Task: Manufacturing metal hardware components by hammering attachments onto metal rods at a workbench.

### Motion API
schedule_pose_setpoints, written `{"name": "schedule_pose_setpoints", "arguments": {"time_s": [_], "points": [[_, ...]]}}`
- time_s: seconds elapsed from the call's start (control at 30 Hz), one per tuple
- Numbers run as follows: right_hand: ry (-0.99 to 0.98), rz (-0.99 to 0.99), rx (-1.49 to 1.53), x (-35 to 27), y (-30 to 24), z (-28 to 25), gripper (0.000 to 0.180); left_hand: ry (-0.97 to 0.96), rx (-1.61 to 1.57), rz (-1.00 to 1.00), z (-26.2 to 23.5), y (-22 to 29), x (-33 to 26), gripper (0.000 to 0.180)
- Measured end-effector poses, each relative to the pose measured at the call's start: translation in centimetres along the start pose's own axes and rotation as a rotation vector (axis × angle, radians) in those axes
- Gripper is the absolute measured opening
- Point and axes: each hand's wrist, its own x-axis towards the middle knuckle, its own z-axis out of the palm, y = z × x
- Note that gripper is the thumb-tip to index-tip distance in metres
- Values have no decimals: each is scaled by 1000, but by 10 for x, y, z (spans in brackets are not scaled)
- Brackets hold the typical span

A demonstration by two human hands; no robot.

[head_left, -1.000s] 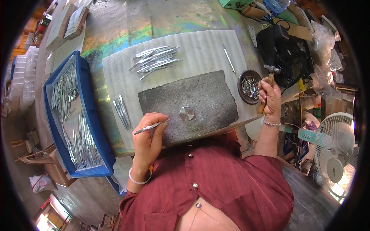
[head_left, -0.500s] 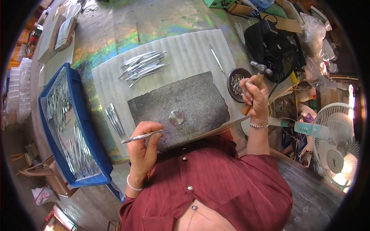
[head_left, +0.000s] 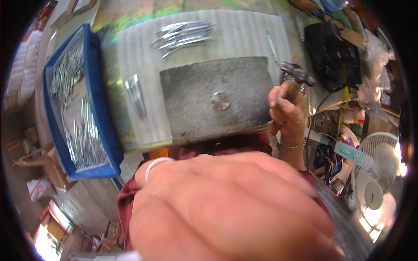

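Close to the camera, my left hand [head_left: 230,200] is large and smeared by motion, covering the lower middle of the view. A slim silvery metal tool [head_left: 104,257] juts from it at the bottom edge; the fingers themselves are mostly hidden. My right hand [head_left: 288,108] is closed round the handle of a hammer [head_left: 298,74], its metal head up, at the right of the work slab. On the dark slab [head_left: 191,115] lies a small round metal disc [head_left: 220,101]. The dish of small metal bits is mostly hidden behind the hammer and right hand.
A pile of slim metal tools [head_left: 185,35] lies beyond the slab on a white foam sheet [head_left: 139,48], with several more [head_left: 135,95] at left. A blue tray [head_left: 115,143] of them stands far left. A black bag [head_left: 333,54] and a fan [head_left: 374,174] are at right.
My left hand has come up from beside the slab to near the camera, the slim tool still with it. The view has shifted, while my right hand keeps the hammer.
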Motion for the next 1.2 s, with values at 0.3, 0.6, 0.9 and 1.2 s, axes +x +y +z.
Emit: {"name": "schedule_pose_setpoints", "arguments": {"time_s": [0.3,0.6,0.9,1.2], "points": [[-60,-9,-113,-8,6,14,16,140,289,42,11,12,-44,16],[-6,47,-108,-15,9,32,18,124,255,108,11,16,-59,28],[-47,88,-114,-5,12,36,15,109,230,162,8,13,-69,40],[-36,72,-206,-11,7,42,18,28,144,209,-39,-9,-20,53]]}}
